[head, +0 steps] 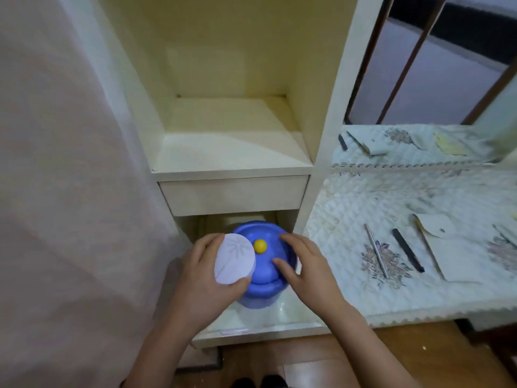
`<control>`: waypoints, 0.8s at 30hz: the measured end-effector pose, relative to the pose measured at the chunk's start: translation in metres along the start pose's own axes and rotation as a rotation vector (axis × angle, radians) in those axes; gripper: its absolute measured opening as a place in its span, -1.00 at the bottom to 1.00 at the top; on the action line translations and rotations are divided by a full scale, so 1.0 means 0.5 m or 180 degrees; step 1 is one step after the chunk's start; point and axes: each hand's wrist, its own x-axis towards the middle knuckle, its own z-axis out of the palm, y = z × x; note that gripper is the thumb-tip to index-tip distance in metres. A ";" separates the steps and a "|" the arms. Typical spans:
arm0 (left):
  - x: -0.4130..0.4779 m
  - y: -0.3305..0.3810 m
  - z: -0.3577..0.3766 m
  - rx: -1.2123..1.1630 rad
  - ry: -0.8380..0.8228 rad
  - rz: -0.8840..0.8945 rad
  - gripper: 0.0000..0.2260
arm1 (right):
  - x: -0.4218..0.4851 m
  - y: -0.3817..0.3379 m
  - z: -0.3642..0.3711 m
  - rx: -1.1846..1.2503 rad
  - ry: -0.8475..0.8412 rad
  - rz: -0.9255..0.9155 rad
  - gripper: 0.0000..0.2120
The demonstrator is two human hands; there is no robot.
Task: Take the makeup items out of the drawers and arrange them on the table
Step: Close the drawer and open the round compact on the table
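Note:
A round blue container (258, 292) with a blue lid and a yellow knob (260, 245) stands in the pulled-out lower drawer (260, 329). My left hand (201, 287) grips a round white jar (235, 259) with a faint leaf pattern on its lid, held over the container's left side. My right hand (305, 264) rests with spread fingers on the right of the blue lid. On the quilted table (391, 301) to the right lie a silver stick (376, 250), a black stick (408, 250) and a pale card or pouch (447, 256).
Above the open drawer are a shut drawer (233, 195) and a bare cream shelf (232, 147). A mirror (436, 60) stands behind the table. A pale curtain (70, 163) hangs at the left. Wooden floor (307, 359) shows below.

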 end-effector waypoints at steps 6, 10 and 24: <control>0.008 0.076 0.104 -0.0196 -0.0843 0.0876 -0.25 | -0.078 0.111 -0.089 -0.0168 0.0480 0.0781 -0.67; 0.030 0.131 0.229 -0.0049 -0.1334 0.1034 -0.17 | -0.123 0.201 -0.147 -0.0120 0.0580 0.1287 -0.70; 0.150 0.225 0.568 0.0738 -0.1269 -0.0129 -0.28 | -0.091 0.562 -0.296 -0.0493 -0.0338 0.1426 -0.69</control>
